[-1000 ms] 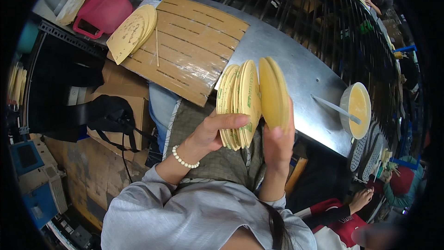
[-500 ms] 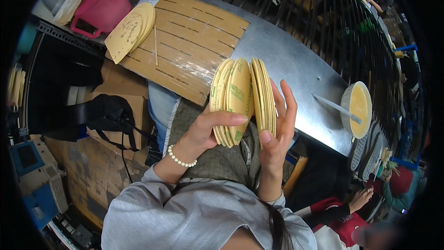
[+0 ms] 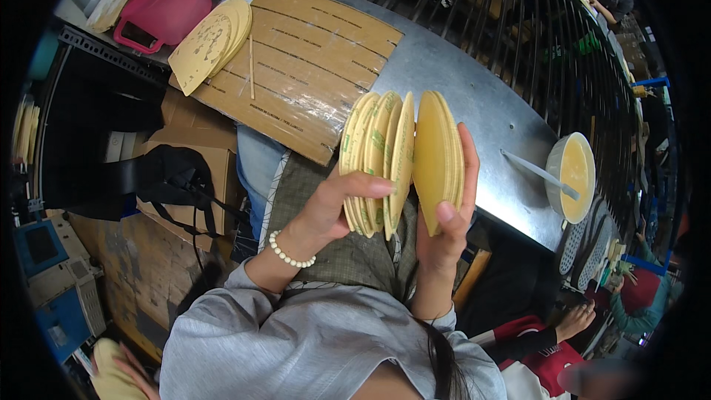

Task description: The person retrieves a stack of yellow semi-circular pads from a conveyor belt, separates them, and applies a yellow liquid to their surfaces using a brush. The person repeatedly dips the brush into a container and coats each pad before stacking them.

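Over my lap, my left hand (image 3: pixel 331 204) grips a fanned stack of thin pale-yellow boards (image 3: pixel 376 150), thumb across the near faces. They have rounded ends, and several bear green print. My right hand (image 3: pixel 448 233) is closed on a second stack of the same boards (image 3: pixel 438 152), its thumb on the near edge and its fingers mostly behind. A narrow gap separates the two stacks at the top; lower down they stand close together. More such boards (image 3: pixel 215 43) lie overlapped on a flat cardboard sheet (image 3: pixel 311 52), with a thin stick (image 3: pixel 252 67) beside them.
Right of the cardboard stretches a metal tabletop (image 3: pixel 474 96), with a white bowl (image 3: pixel 590 178) of yellow paste holding a flat-handled tool (image 3: pixel 541 172). A pink bucket (image 3: pixel 172 7) stands far left. Another person's hand (image 3: pixel 576 321) shows lower right, and another hand (image 3: pixel 133 370) with something pale-yellow lower left.
The gap between the stacks has widened, and the right stack has turned to show its broad face. My left hand's stack is fanned wider. Another person's hand has appeared lower left.
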The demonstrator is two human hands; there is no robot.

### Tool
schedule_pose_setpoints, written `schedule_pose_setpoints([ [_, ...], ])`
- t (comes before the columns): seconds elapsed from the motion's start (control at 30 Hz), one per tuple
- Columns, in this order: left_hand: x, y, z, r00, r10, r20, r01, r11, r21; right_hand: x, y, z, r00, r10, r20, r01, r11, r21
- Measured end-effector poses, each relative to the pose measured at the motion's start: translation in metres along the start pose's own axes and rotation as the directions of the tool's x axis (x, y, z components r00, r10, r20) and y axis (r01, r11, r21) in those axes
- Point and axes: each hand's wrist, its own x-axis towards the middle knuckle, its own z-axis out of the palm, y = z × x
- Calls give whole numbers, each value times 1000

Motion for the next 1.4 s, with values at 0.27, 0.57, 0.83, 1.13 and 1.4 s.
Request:
schedule_pose_setpoints([
  [0.27, 2, -11, -9, 993, -101, 63, 106, 991, -79, -3, 1, -2, 983, -74, 166, 130, 925, -358],
  [0.57, 19, -7, -14, 994, 67, 88, -67, 998, 1, -3, 7, 24, 943, -86, 322, 307, 601, -738],
  [0.83, 25, -23, -7, 991, -17, 135, 57, 954, -294, -12, -11, -2, 906, -98, 412, 412, 428, -804],
  [1.13, 34, -42, -12, 974, 9, 228, 26, 988, -151, -18, -6, -34, 919, -246, 308, 381, 355, -854],
  [1.4, 48, -42, 10, 987, -60, 148, 37, 987, 153, -14, 2, -45, 826, -503, 255, 484, 401, -778],
])
